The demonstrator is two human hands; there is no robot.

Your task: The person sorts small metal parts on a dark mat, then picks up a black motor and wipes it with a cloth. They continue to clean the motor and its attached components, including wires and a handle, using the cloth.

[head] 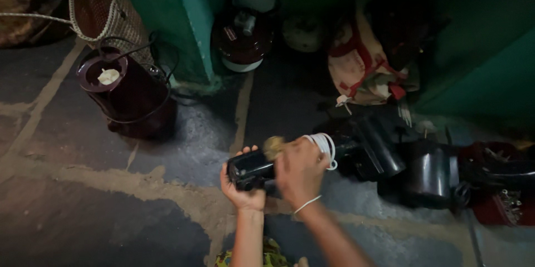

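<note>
Here, two hands meet low over the stone floor (111,217): the left hand (241,189) is clasped around one small black motor part (251,169), and the right hand (299,171) is closed on a loop of white cord (325,147) beside it. One maroon mixer base (131,91) stands left; perhaps three dark parts (401,161) lie right.

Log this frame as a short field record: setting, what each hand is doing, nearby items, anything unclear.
setting: dim stone floor beside a green wall
left hand: grips a small black cylindrical part from below
right hand: on top of the part, with a coil of white cord at the fingers
nearby left: maroon appliance base with black cable, woven basket
nearby right: black parts lying on the floor, patterned cloth
unclear: what the yellowish bit at the right hand is
</note>
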